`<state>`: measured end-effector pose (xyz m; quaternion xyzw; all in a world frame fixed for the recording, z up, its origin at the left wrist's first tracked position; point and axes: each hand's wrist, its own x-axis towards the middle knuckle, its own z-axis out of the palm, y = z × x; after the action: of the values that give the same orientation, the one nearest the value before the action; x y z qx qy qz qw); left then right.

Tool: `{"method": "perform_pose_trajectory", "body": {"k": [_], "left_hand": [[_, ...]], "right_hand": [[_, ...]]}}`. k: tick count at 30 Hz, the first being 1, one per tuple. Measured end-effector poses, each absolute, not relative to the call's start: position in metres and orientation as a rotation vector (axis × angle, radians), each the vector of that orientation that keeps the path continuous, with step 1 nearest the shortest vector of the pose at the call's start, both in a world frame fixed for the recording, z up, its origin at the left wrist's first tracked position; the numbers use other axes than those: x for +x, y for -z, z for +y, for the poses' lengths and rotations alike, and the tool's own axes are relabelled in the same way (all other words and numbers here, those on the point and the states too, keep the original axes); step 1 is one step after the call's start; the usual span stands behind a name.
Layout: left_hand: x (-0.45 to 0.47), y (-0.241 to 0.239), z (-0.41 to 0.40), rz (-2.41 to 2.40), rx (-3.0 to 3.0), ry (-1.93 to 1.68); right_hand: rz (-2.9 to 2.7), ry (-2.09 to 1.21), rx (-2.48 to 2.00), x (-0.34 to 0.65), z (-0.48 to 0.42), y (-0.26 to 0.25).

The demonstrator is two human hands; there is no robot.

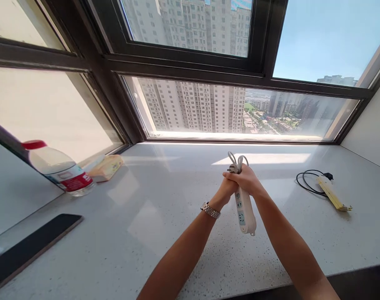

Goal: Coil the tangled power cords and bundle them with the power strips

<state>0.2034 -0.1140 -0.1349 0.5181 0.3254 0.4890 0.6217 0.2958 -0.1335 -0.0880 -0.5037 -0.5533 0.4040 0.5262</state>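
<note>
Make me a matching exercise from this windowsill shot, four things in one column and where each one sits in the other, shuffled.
Things:
1. white power strip
2. water bottle
3. yellow strip with black cord
4. wristwatch

Places:
A. lying on the counter at far right
B. on the left wrist
C. held above the counter in both hands, left hand and right hand
D. on its side at far left

Pairs: 1-C, 2-D, 3-A, 4-B

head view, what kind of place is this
Probably a high-rise flat or office: a wide stone sill runs under big dark-framed windows facing tower blocks. Both hands grip a white power strip; a water bottle stands nearby.
</note>
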Motion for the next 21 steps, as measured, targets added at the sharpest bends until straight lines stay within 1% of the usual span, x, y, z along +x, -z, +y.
{"method": "perform_pose_trajectory", "body": {"k": [4, 9, 11, 13, 18, 21], "left_hand": [[0.201, 0.130, -0.118, 0.726, 1.244, -1.061], [0.193, 0.118, -0.116, 0.613, 1.277, -0.935], [0.191, 0.115, -0.115, 0.535, 1.252, -0.901], [0.191, 0.114, -0.115, 0.507, 1.230, -0.926], [0.210, 0.121, -0.119, 0.640, 1.241, -1.036], [0.220, 0.126, -0.123, 0.781, 1.307, -1.078]], "right_hand": [[-1.425, -0.900, -1.256, 0.298, -0.136, 0.082], [-1.323, -1.179, -1.103, 0.302, -0.138, 0.074], [-1.249, -1.242, -1.053, 0.303, -0.136, 0.075], [-1.143, -1.268, -1.001, 0.305, -0.130, 0.079], [-0.685, -1.250, -0.906, 0.312, -0.111, 0.091], [-0.656, -1.255, -0.908, 0.315, -0.103, 0.097]]}}
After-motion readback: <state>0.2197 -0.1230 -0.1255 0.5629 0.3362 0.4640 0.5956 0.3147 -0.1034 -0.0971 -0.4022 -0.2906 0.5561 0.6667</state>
